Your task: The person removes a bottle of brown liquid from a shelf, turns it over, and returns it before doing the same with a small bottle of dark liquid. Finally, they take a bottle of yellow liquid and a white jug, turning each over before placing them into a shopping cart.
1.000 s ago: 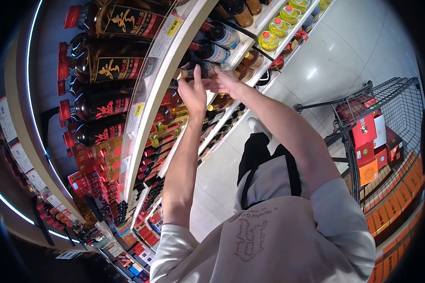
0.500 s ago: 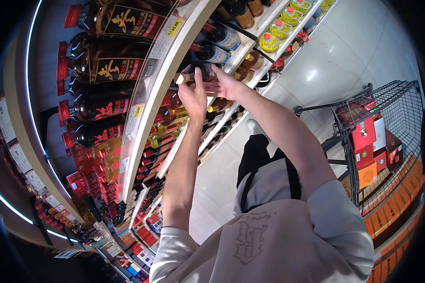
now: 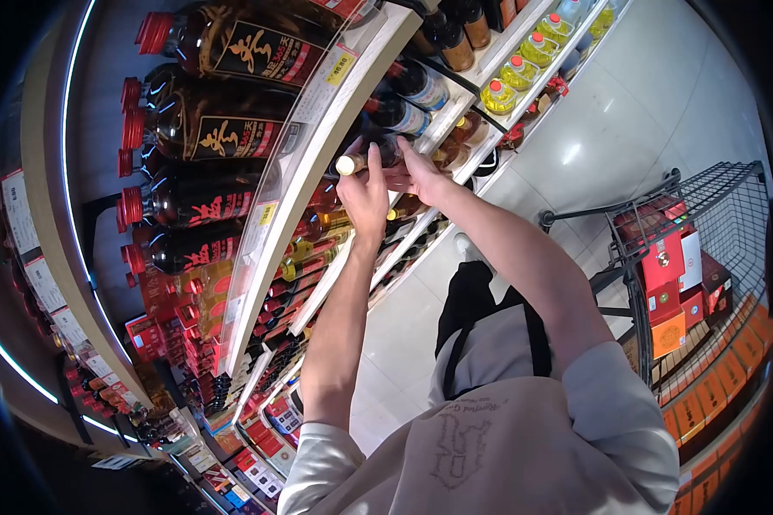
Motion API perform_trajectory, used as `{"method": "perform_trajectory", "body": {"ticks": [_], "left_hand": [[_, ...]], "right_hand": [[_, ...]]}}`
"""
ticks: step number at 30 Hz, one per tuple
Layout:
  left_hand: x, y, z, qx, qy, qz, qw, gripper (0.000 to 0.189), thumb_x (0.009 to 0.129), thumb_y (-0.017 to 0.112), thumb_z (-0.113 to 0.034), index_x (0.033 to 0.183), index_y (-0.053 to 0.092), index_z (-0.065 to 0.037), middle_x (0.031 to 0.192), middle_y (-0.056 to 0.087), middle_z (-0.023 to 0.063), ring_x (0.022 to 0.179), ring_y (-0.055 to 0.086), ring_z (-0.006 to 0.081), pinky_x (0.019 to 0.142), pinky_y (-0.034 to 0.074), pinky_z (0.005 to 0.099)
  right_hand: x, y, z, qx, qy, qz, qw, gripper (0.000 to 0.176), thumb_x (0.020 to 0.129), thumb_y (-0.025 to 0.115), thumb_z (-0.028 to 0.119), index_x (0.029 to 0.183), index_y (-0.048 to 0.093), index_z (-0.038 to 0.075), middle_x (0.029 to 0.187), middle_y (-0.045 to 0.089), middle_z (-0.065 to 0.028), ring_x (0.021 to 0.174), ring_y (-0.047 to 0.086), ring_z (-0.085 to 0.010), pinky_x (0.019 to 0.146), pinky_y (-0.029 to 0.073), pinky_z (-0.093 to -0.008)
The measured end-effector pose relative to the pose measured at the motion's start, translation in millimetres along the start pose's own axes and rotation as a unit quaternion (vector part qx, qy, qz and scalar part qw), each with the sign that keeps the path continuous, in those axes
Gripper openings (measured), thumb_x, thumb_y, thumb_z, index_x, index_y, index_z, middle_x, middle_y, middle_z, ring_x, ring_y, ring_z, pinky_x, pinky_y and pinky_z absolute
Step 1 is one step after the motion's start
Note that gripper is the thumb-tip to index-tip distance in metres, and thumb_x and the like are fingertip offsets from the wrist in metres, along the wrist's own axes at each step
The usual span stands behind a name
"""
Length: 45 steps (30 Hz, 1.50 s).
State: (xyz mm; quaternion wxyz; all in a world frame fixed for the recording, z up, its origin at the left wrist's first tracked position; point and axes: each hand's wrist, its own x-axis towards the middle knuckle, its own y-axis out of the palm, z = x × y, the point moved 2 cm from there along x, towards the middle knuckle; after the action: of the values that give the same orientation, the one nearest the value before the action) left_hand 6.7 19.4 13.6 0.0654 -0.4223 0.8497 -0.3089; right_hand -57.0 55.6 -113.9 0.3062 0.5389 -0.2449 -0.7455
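Honestly, one dark bottle (image 3: 386, 153) is held at a slant just beside the white shelf edge (image 3: 305, 176), with the left hand's (image 3: 365, 202) fingers closed round it near the pale-topped end and the right hand's (image 3: 425, 178), partly hidden, clamped on the body. It'd be taken for glass, so probably heavyish, rigid, a bit slippery and breakable, best gripped at neck and body together. As for counts, two blue-and-white-labelled bottles (image 3: 413, 118), at least four yellow jugs (image 3: 498, 98) and one cart (image 3: 640, 313) can be made out.
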Motion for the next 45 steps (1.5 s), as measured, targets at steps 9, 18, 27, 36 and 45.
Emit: {"method": "perform_trajectory", "body": {"ticks": [9, 18, 27, 36, 45], "left_hand": [[-2, -5, 10, 0.016, 0.076, -0.001, 0.997, 0.036, 0.099, 0.065, -0.018, 0.124, 0.062, 0.008, 0.106, 0.072, 0.0187, 0.096, 0.067, 0.0157, 0.083, 0.055, 0.0332], [-3, -15, -6, 0.071, 0.102, 0.025, 0.992, 0.037, 0.100, 0.065, -0.018, 0.126, 0.061, 0.008, 0.107, 0.071, 0.0166, 0.090, 0.067, 0.0156, 0.077, 0.056, 0.0312], [-19, -26, -6, 0.035, 0.163, 0.029, 0.986, 0.034, 0.100, 0.064, -0.011, 0.127, 0.058, 0.009, 0.120, 0.067, 0.0170, 0.095, 0.068, 0.0176, 0.076, 0.060, 0.0294], [-50, -57, -47, -0.052, 0.132, 0.051, 0.989, 0.031, 0.098, 0.063, -0.006, 0.125, 0.055, 0.008, 0.131, 0.062, 0.0219, 0.100, 0.070, 0.0230, 0.075, 0.063, 0.0336], [-82, -129, -132, -0.207, 0.066, 0.143, 0.966, 0.031, 0.094, 0.065, 0.002, 0.122, 0.053, 0.007, 0.128, 0.061, 0.0254, 0.103, 0.069, 0.0268, 0.068, 0.067, 0.0334]], "right_hand": [[-12, 3, 7, -0.032, -0.006, -0.003, 0.999, 0.057, 0.105, 0.037, 0.056, 0.116, 0.057, 0.004, 0.086, 0.074, -0.0163, 0.079, 0.073, -0.0246, 0.075, 0.062, -0.0369], [-24, 8, 12, -0.028, 0.012, 0.024, 0.999, 0.057, 0.106, 0.035, 0.056, 0.114, 0.057, 0.004, 0.094, 0.074, -0.0194, 0.084, 0.073, -0.0268, 0.080, 0.062, -0.0391], [-40, -7, 20, -0.074, 0.016, 0.077, 0.994, 0.059, 0.106, 0.029, 0.058, 0.124, 0.054, 0.008, 0.110, 0.068, -0.0154, 0.096, 0.072, -0.0286, 0.082, 0.063, -0.0440], [-48, -14, 14, -0.016, 0.037, 0.092, 0.995, 0.071, 0.105, 0.030, 0.060, 0.142, 0.041, 0.000, 0.127, 0.061, -0.0202, 0.109, 0.067, -0.0296, 0.093, 0.059, -0.0448], [-135, 7, 26, -0.144, 0.061, 0.230, 0.961, 0.051, 0.101, 0.050, 0.054, 0.132, 0.054, 0.013, 0.114, 0.067, -0.0085, 0.100, 0.068, -0.0197, 0.066, 0.057, -0.0335]]}}
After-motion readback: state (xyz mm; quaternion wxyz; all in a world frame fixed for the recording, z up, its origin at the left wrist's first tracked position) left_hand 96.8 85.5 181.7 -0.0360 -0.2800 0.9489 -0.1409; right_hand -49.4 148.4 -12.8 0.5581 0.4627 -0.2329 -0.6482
